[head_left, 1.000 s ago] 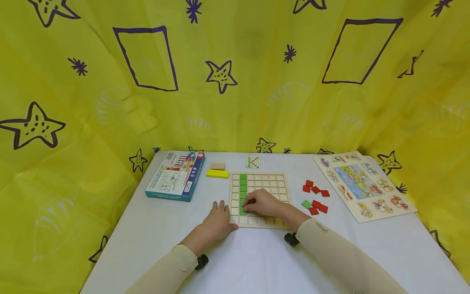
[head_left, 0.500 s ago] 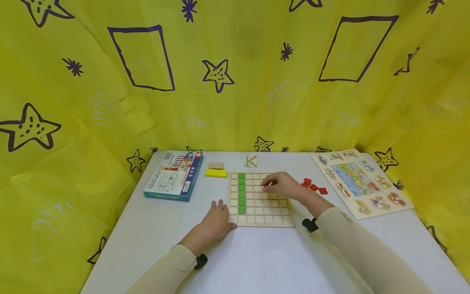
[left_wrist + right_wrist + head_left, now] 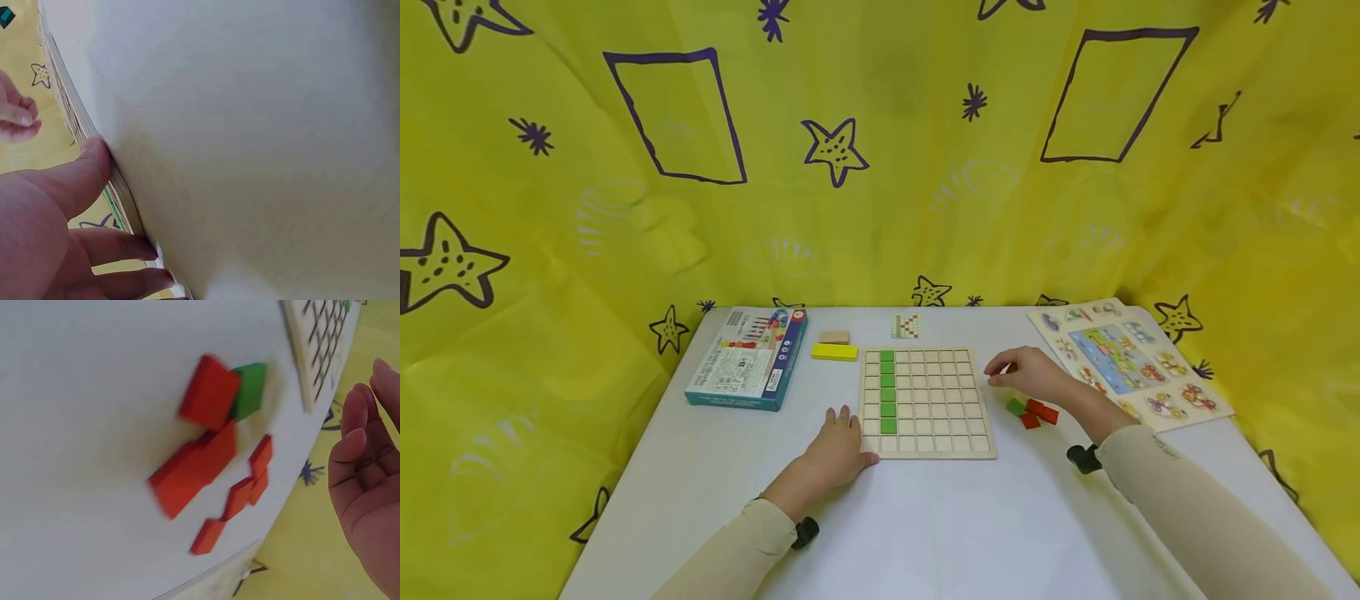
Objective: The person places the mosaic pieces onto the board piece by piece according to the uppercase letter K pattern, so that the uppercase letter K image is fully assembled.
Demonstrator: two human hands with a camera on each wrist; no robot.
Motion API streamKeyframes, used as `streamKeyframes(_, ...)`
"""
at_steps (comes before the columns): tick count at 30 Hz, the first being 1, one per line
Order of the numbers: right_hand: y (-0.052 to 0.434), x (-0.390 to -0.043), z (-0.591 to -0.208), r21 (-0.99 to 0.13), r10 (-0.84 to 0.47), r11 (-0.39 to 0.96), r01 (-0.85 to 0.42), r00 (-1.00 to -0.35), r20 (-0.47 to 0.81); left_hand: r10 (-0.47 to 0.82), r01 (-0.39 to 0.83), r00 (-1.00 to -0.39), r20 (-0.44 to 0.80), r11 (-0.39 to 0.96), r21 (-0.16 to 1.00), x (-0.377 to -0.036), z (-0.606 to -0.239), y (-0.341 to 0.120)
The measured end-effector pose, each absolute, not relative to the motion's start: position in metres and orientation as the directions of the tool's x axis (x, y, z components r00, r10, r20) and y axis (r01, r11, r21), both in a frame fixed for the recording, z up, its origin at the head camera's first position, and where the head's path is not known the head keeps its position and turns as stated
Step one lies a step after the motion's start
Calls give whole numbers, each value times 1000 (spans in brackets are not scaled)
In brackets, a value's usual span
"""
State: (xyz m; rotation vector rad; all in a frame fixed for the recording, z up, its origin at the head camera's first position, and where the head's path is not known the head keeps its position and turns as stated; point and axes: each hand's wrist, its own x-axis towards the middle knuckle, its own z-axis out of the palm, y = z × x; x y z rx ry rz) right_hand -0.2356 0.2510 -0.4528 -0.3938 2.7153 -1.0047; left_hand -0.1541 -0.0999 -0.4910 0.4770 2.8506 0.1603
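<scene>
A wooden grid board (image 3: pixel 925 402) lies mid-table with a column of green tiles (image 3: pixel 887 392) in its second column. My left hand (image 3: pixel 838 446) rests flat on the table against the board's left edge (image 3: pixel 119 187), fingers straight. My right hand (image 3: pixel 1026 375) hovers just right of the board, fingers loosely bent and holding nothing. Below and beside it lie one loose green tile (image 3: pixel 1016 407) and several red tiles (image 3: pixel 1042 412). In the right wrist view the green tile (image 3: pixel 250 390) sits beside the red tiles (image 3: pixel 200 450), with my right hand (image 3: pixel 369 487) apart from them.
A blue game box (image 3: pixel 747 369) lies at the left. A yellow block (image 3: pixel 834 352) and a tan block (image 3: pixel 834 337) lie behind the board, next to a small pattern card (image 3: pixel 907 326). A picture puzzle board (image 3: pixel 1127 360) fills the right side. Yellow patterned cloth (image 3: pixel 880 150) surrounds the table.
My right hand left the green column, crossed the board rightward and now hovers over the loose tiles. The left hand has stayed at the board's edge.
</scene>
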Motion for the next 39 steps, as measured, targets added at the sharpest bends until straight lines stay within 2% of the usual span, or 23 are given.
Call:
streamKeyframes(11, 286, -227, -477, -645, -255, 760, -82, -950, -179, 336, 309, -914, -227, 940, 143, -154, -490, -101)
streamKeyframes(20, 287, -223, -486, -638, -275, 759, -127, -951, -139, 340, 311, -914, -223, 938, 155, -155, -489, -102)
streamKeyframes(27, 282, -220, -483, -614, -291, 780, -124, -939, -181, 330, 297, -914, -234, 940, 165, -155, -491, -100)
streamKeyframes(39, 275, -223, -477, -534, -356, 824, -190, -907, -226, 328, 301, -917, -228, 943, 144, -154, -489, -100)
